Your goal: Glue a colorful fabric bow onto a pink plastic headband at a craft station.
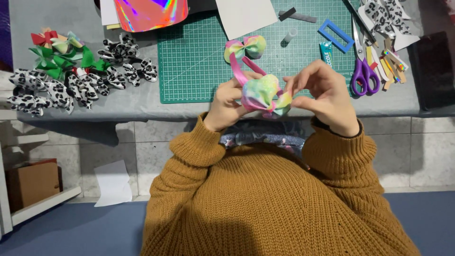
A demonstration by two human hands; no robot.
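I hold a pastel rainbow glitter bow (261,95) between both hands at the near edge of the table. My left hand (227,105) grips its left side and the pink headband (239,70) it sits on. My right hand (320,95) pinches the bow's right loop with thumb and fingers. The headband arches up over the green cutting mat (189,57), and a second pastel bow (246,47) sits on it further up. My mustard knitted sleeves fill the lower view.
Purple scissors (364,71), a blue rectangular frame (335,35), a small glue tube (326,51) and ribbon scraps lie right. Leopard-print bows (85,83) and green and red bows (57,54) pile left. Holographic sheet (149,12) and grey card (245,16) lie at the far edge. Cardboard box (31,182) on floor.
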